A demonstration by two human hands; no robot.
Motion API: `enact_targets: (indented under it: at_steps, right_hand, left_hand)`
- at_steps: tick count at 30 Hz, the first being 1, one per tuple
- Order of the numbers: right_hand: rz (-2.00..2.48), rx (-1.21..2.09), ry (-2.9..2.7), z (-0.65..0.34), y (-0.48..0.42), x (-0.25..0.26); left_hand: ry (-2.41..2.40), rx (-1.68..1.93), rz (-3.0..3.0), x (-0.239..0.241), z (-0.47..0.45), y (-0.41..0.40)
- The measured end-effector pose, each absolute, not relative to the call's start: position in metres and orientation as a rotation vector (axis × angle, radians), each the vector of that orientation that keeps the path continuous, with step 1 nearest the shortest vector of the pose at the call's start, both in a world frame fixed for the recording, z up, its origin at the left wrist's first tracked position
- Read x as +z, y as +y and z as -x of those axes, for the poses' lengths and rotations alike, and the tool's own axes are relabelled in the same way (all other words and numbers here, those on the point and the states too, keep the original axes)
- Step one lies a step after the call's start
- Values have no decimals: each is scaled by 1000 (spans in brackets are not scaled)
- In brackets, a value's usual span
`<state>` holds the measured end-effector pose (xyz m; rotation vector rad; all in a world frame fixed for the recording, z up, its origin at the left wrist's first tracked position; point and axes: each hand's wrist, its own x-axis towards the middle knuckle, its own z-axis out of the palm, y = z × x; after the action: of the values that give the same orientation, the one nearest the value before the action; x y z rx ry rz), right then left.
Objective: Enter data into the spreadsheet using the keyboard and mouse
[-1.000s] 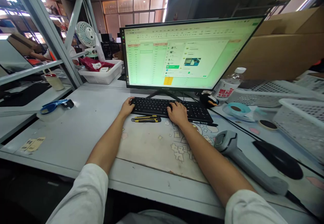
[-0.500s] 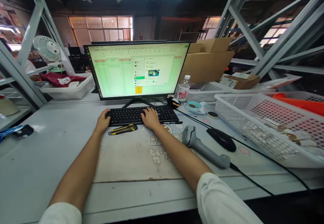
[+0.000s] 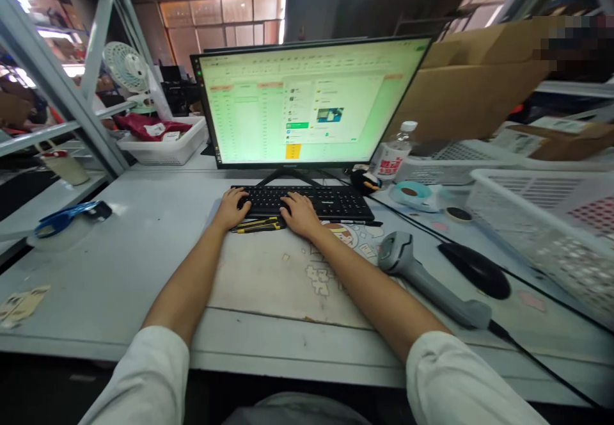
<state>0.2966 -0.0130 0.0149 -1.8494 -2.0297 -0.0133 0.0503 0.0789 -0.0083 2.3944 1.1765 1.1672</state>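
Observation:
Both my hands rest on a black keyboard (image 3: 330, 201) in front of a lit monitor (image 3: 307, 102) showing a green spreadsheet with a chat window. My left hand (image 3: 232, 208) lies at the keyboard's left end, fingers curved over the keys, holding nothing. My right hand (image 3: 300, 213) sits on the middle keys, fingers spread flat. A yellow-and-black utility knife (image 3: 256, 224) lies just in front of the keyboard between my hands. A worn desk mat (image 3: 283, 278) lies under my forearms.
A grey barcode scanner (image 3: 422, 278) and a black mouse (image 3: 474, 269) lie to the right, with cables. White baskets (image 3: 551, 220) stand at the right, another basket (image 3: 163, 150) and a fan (image 3: 122, 70) at back left. A water bottle (image 3: 393, 153), tape rolls (image 3: 415, 194) and cardboard boxes (image 3: 470, 92) stand behind.
The camera has swung right, then partly back left. My right hand has shifted left along the keyboard toward the middle; my left hand stays at the left end.

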Motion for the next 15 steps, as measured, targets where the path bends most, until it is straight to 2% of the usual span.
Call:
enact_targets:
  at_steps: [15]
  right_hand:
    - [1819, -25, -2012, -291, 4, 13]
  left_hand:
    - [1187, 1107, -2464, -8, -51, 76]
